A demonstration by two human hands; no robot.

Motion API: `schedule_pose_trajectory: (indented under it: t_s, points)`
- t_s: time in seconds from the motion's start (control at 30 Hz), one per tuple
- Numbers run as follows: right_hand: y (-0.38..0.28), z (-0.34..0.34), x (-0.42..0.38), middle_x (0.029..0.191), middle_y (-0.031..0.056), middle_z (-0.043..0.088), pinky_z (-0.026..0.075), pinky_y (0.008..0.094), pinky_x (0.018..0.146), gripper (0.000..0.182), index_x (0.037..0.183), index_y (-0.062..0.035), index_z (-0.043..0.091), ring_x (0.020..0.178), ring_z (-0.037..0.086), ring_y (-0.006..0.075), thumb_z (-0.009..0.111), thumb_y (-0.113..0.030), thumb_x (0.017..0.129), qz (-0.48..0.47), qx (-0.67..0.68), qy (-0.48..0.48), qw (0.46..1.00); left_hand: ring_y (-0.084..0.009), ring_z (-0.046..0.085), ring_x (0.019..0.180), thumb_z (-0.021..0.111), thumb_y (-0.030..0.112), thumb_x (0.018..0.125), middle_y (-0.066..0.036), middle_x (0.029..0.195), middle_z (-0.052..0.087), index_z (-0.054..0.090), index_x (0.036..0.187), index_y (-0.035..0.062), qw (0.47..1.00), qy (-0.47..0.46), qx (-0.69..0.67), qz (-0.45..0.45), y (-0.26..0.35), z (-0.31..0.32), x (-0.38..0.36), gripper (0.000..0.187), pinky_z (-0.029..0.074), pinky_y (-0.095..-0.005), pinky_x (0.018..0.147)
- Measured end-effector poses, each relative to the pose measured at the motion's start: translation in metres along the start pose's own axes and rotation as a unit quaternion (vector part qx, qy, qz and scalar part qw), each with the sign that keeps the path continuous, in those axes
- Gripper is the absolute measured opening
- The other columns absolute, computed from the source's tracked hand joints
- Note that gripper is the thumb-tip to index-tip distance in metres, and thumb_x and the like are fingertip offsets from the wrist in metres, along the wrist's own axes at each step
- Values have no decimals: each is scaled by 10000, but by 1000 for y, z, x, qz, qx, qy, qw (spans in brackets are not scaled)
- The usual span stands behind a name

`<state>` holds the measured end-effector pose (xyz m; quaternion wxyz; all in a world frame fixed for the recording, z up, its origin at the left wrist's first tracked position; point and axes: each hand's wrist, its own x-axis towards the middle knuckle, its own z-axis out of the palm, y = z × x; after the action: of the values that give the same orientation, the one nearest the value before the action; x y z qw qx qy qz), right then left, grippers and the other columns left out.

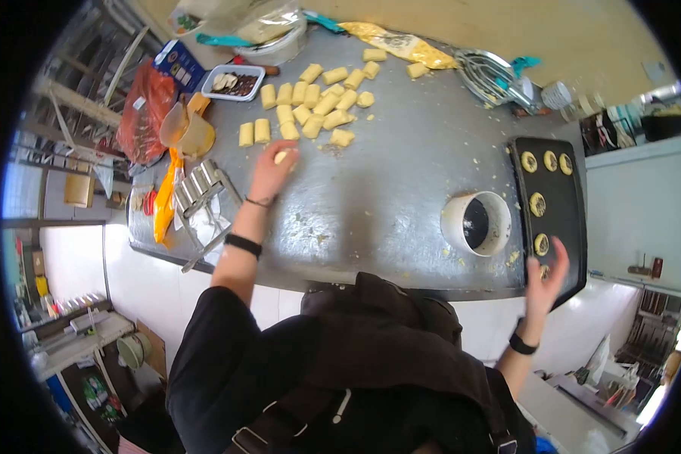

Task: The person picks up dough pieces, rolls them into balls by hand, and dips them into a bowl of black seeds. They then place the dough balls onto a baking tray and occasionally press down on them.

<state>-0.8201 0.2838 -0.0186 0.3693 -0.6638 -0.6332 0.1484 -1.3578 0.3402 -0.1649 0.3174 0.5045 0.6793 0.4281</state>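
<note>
Head view, a steel worktable (401, 174) seen from above the worker's dark jacket.

— What is hard to make out?

— The left hand (274, 168) is seen from the back, its fingers curled over a pale dough piece (281, 157); how tightly they pinch it I cannot tell. The right hand (546, 278) is blurred, fingers spread, its fingertips over the near edge of a black baking tray (571, 219). The tray's near corner is cut off behind that hand.

— And the counts?

— Beyond the left fingertips lie about twenty cut dough pieces (310, 102), some overlapping, so the number is rough. On the tray, six round filled shells (537, 204) show: three in the far row, three in a line toward the right fingers, the nearest partly hidden. One white round opening (477, 223) sits in the table just left of the right fingers. One small tray of dark filling (233, 82) stands past the dough.
</note>
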Motion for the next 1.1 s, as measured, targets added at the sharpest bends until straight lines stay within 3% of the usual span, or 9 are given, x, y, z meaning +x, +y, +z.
schedule_pose_trajectory:
  t_s: [0.1,0.23,0.3,0.5,0.7,0.87,0.9,1.0,1.1]
  points:
    - [-70,57,11,1311,158,466,310,420,1066,542,1247,-46,505,1253,417,321,705,-131,750,-131,48,-90,986,-199,633,898,496,320,962,-75,1046,647,593,1136,19,861,-160,-471,-100,87,65,-47,361,508,-321,805]
    - [-94,120,18,1279,188,484,347,409,1031,415,1229,-42,527,1204,459,337,609,-187,849,-220,175,-152,947,-194,604,976,367,429,1002,-66,1091,621,545,1196,40,712,-245,-637,-167,164,148,-109,469,480,-334,890]
    - [-99,137,14,1277,197,487,377,400,1004,382,1231,-36,532,1192,474,339,551,-184,880,-136,330,-204,912,-209,577,1054,340,444,1004,-76,1147,601,532,1213,51,734,-170,-618,-226,186,175,-125,484,452,-355,945]
    - [-71,132,-6,1311,185,476,303,528,1034,420,1264,-71,541,1237,433,354,512,-235,878,-288,69,-155,943,-251,475,1236,217,535,984,-111,1324,514,438,1329,61,698,-160,-629,-303,213,185,-142,626,344,-414,1070]
    - [-54,107,-6,1345,162,458,251,580,1041,476,1308,-142,539,1265,394,374,529,-254,845,-256,61,-62,963,-273,477,1232,241,432,993,-118,1283,536,476,1261,36,665,-164,-658,-313,192,234,-138,533,356,-427,1053]
    - [-24,93,-1,1357,161,441,236,552,1065,474,1319,-136,526,1285,373,368,515,-275,866,-277,46,-74,957,-227,418,1287,465,218,944,-82,1361,453,382,1364,84,695,-296,-655,-16,185,273,-150,449,297,-376,1103]
    - [-20,88,1,1363,160,435,234,543,1069,466,1320,-124,523,1290,370,366,503,-282,883,-270,50,-79,958,-230,425,1279,451,240,950,-83,1356,460,386,1362,81,712,-285,-640,-45,193,274,-150,447,307,-375,1096]
    - [-1,76,11,1416,146,394,229,490,1091,485,1390,-93,437,1330,346,321,402,-330,968,-213,326,-165,906,-263,482,1219,288,434,995,-105,1300,528,444,1310,50,760,-154,-551,-308,237,271,-149,521,379,-394,1039]
    - [19,85,23,1480,150,319,211,450,1113,583,1454,-50,308,1371,293,277,295,-424,1007,20,569,-118,814,-250,444,1261,278,458,992,-100,1349,492,411,1355,54,661,-365,-643,-125,244,274,-155,559,345,-378,1063]
